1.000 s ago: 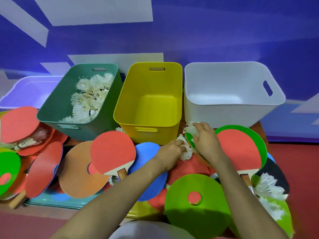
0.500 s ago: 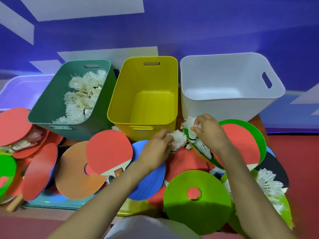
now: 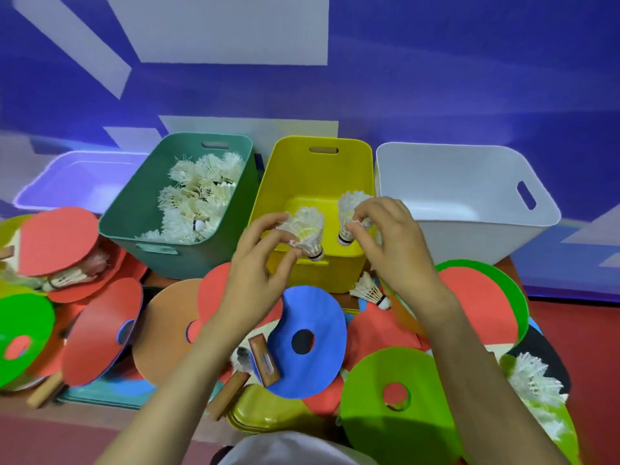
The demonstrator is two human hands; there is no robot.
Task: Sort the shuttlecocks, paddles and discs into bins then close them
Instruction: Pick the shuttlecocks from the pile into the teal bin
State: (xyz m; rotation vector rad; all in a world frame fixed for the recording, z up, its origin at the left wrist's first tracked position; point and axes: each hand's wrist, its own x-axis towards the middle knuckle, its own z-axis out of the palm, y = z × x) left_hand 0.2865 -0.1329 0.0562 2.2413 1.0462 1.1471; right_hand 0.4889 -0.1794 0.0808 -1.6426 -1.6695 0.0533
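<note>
Bright, even light, probably from overhead, leaves only soft shadows, motion blur smears the fingertips of the left hand (image 3: 255, 280) and right hand (image 3: 397, 251), and wide-angle distortion bends the frame's edges.

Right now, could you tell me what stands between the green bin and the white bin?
The yellow bin stands between them, as the head view shows.

Left hand (image 3: 255, 273) and right hand (image 3: 399, 250) raised together — each pinches a shuttlecock (image 3: 307, 229).
</note>
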